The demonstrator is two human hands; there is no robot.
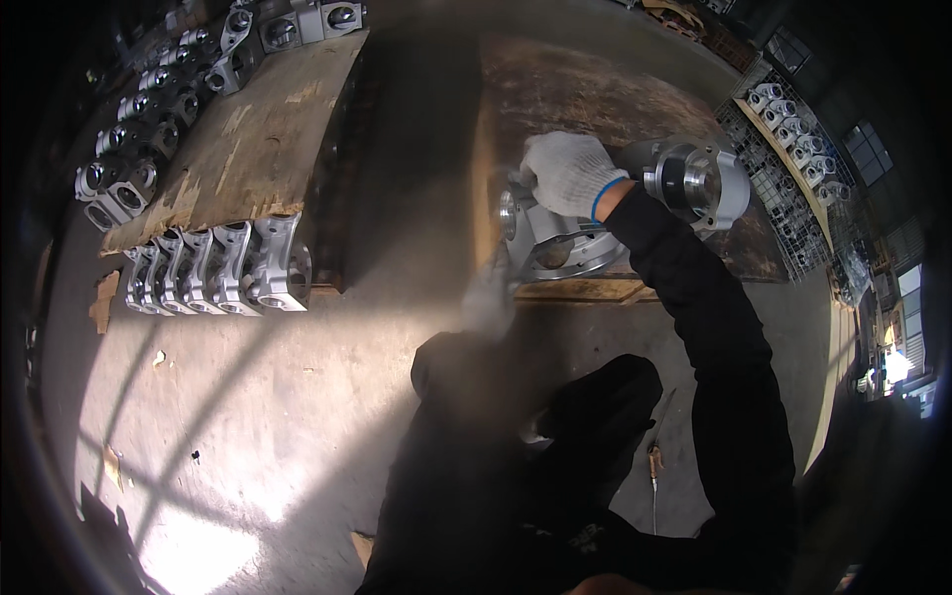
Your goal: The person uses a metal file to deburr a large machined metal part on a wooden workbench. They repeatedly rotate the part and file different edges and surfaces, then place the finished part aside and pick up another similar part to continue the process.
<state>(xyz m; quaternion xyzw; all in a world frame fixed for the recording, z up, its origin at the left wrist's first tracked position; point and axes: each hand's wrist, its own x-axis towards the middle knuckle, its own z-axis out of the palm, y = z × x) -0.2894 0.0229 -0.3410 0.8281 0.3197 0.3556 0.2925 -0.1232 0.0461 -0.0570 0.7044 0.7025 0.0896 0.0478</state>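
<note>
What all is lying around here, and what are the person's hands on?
Large flanged metal casting: one, silver-grey, on the right wooden pallet, under the right hand.
Right wooden pallet: one, dark brown, top centre-right.
Left wooden pallet: one, pale brown, upper left.
Small metal housings: several, silver, in a row at the left pallet's near edge, with more along its far and left sides.
Wire racks of similar parts: rows, silver, far right.
Concrete floor: grey, sunlit patches at lower left.
Right hand: white glove, dark sleeve, gripping the casting's top.
Left hand: gloved, blurred, beside the casting's near edge; contact unclear.
</note>
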